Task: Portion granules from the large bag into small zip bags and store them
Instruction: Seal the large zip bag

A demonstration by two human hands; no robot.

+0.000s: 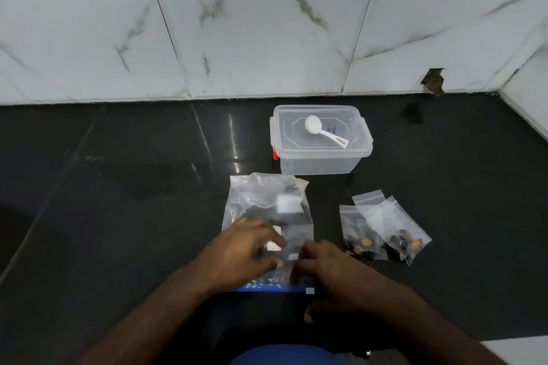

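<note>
Fingers (267, 241) of our left hand (243, 249) are curling down onto the large bag (264, 204), and our right hand (329, 270) is pinching a small clear bag (296, 241) over its near end; blur is hiding the exact grip. We are keeping the large bag flat on the dark counter (118, 201), its blue strip (272, 288) nearest us. Filled zip bags (382, 228) are lying just to the right, apart from our hands. Behind, a lidded clear box (320, 154) is carrying a white scoop (324, 130) on its lid, near the marble wall (267, 32).
</note>
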